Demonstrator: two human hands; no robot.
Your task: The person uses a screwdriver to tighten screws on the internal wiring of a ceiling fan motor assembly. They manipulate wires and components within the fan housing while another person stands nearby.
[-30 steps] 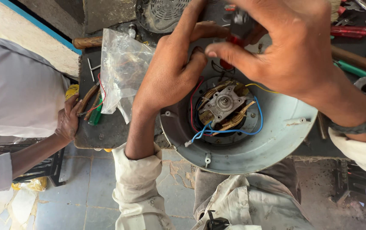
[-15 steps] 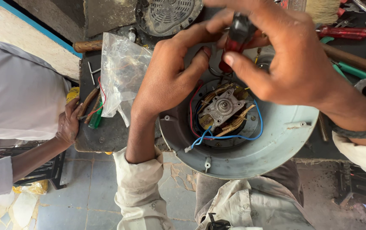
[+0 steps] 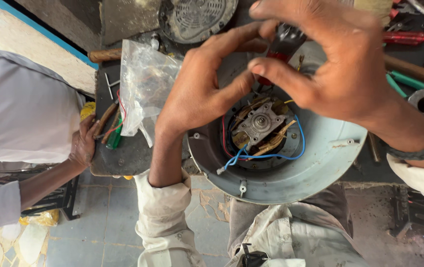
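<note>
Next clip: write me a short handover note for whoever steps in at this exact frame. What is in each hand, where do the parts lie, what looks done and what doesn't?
Left hand: over the round grey housing's rim, fingertips meeting the right hand's; whether it grips anything is hidden.
Right hand: above the housing, pinching a small red and black part.
Parts: the housing lies open side up, motor bare at its centre, with blue wire and red wire loose around it. Grille and plastic bag on the bench behind.
Done: motor uncovered.
Left: wires unattached, red and black part unplaced.
Another person's hand rests on the bench edge.
</note>
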